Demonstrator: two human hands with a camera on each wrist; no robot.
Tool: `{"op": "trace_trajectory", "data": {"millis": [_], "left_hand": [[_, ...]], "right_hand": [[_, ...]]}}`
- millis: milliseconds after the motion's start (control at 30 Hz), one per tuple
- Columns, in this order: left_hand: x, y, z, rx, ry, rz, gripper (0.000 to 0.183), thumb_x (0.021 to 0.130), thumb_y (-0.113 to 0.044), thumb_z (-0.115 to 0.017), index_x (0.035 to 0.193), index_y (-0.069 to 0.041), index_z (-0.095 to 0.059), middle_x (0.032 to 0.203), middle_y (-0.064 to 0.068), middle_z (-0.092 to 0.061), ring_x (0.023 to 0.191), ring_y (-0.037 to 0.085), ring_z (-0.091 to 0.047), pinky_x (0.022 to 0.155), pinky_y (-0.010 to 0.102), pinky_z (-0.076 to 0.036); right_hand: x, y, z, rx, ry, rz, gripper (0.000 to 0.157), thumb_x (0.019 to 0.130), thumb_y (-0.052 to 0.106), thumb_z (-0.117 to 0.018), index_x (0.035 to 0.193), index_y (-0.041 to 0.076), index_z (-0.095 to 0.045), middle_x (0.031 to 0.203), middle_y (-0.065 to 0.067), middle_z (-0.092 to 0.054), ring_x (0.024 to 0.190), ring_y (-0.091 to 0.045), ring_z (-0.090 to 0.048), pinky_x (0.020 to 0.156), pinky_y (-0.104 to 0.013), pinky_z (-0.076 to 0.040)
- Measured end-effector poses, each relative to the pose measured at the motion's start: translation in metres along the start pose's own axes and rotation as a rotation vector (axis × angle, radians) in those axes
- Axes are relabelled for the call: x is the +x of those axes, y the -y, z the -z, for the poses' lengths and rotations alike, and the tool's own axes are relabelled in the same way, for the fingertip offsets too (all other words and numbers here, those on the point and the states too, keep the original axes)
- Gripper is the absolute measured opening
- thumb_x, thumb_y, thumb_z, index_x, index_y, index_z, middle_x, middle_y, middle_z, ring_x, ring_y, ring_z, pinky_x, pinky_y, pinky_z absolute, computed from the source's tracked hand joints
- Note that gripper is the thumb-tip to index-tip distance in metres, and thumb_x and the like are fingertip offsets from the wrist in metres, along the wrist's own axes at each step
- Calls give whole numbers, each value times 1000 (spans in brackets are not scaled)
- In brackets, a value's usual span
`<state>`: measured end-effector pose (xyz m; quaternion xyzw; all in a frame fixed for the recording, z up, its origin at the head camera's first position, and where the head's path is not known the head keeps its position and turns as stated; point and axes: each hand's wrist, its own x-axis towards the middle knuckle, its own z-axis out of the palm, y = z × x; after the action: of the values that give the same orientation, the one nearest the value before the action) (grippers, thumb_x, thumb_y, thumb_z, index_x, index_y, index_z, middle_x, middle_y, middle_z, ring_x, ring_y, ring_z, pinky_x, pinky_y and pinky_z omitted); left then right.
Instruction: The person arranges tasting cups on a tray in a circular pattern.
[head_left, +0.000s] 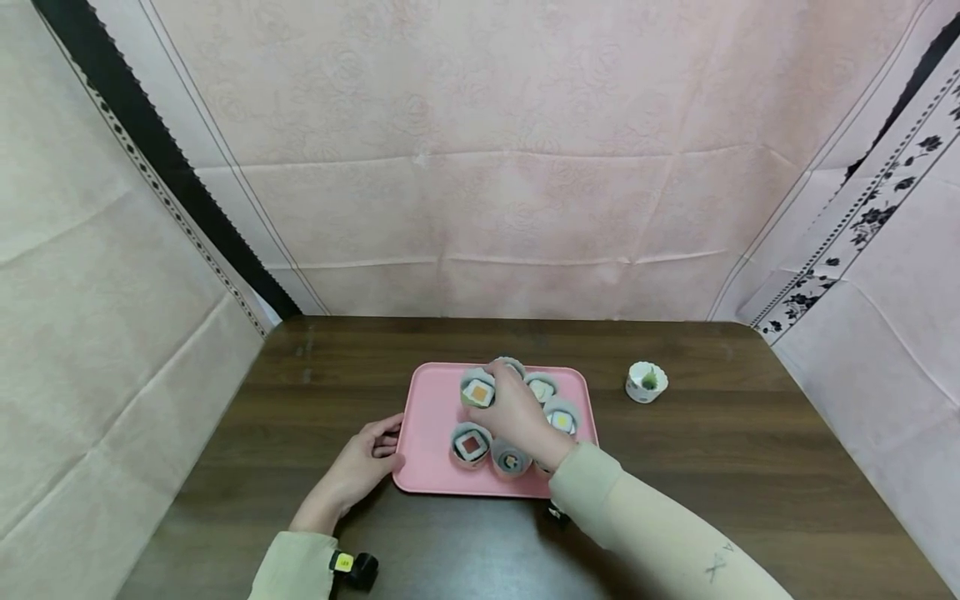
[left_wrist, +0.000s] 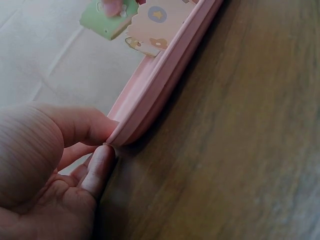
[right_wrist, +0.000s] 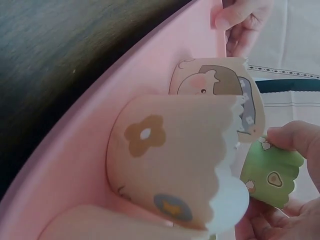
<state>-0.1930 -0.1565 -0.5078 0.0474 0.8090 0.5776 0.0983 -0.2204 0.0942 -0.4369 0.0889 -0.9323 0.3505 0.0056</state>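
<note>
At the left side of the pink tray, my left hand pinches the rim between thumb and fingers, as the left wrist view also shows. My right hand reaches over the tray and grips a green paper baking cup printed with avocados. That cup is tilted and appears raised above the tray floor in the left wrist view. On top of it sits a pale square piece with an orange centre. Peach paper baking cups with scalloped rims stand around it, partly hidden by my right hand and forearm.
Several filled cups share the tray, among them one with a dark red square and one with a yellow centre. A white scalloped cup with something green inside stands on the wooden table, right of the tray.
</note>
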Motion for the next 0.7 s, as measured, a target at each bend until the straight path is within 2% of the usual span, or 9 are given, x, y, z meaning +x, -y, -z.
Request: {"op": "trace_trajectory", "data": {"millis": [267,467,700], "left_hand": [[3,4,-1,18,-8,5,61,75,1,-65,130,-16,-46,123,5,-44,99,20,-51,79,28,-46],[3,3,0,13,3,2,61,76,1,-65,131,-14,-45,124,7,-43,100,20,-50,80,29,-45],[-7,-16,0,-8,29,9,61,76,4,-63,132,-7,-43,125,13,-41,102,26,-49,82,31,-44]], "right_hand": [[4,4,-8,-19,28,-26,66,74,35,-70,128,10,-40,110,0,-52,93,-12,-53,75,-32,-46],[7,5,-14,-43,32,-54,70,73,36,-71,130,10,-39,110,-2,-54,89,-13,-54,71,-31,-46],[10,5,-20,-49,52,-83,66,73,38,-71,125,11,-41,100,-1,-55,78,-11,-55,62,-26,-46]]}}
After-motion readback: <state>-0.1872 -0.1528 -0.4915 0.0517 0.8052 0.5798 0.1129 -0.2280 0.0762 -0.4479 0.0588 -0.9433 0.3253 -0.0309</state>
